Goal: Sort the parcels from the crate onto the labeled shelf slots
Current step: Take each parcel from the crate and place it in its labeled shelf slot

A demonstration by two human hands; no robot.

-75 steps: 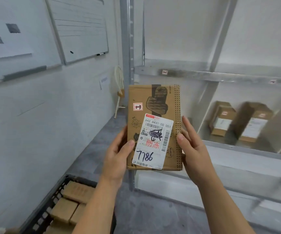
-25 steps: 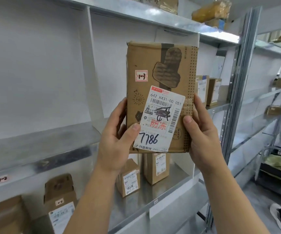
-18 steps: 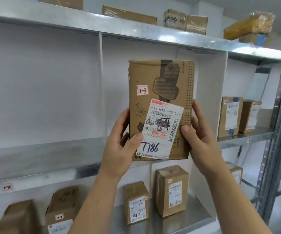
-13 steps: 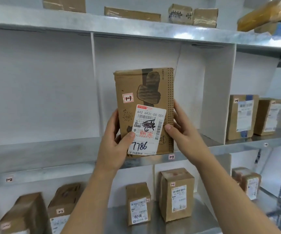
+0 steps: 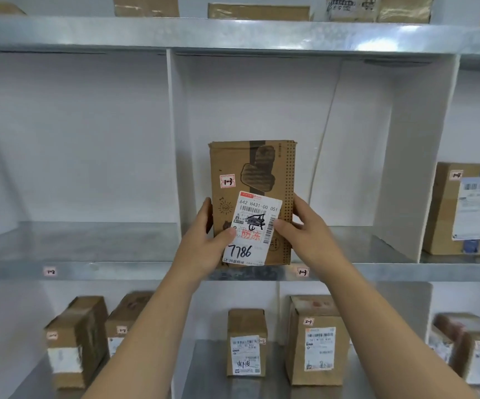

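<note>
A brown cardboard parcel (image 5: 257, 174) stands upright at the front of the middle shelf slot, with a small sticker reading 1-3 and a white shipping label marked 7786. My left hand (image 5: 204, 240) grips its lower left edge, thumb on the label. My right hand (image 5: 305, 231) grips its lower right edge, thumb on the label's side. The slot's tag (image 5: 302, 272) on the shelf lip (image 5: 146, 270) below reads 1-3. White dividers (image 5: 174, 145) bound the slot. I cannot tell whether the parcel's bottom rests on the shelf.
The slot to the left, tagged 1-2 (image 5: 50, 271), holds nothing. A labeled box (image 5: 463, 208) stands in the slot to the right. Several parcels (image 5: 315, 341) stand on the lower shelf and several more line the top shelf (image 5: 259, 11).
My view turned from the crate on the floor up to the shelves. Both hands carried the parcel forward and lowered it into the 1-3 slot.
</note>
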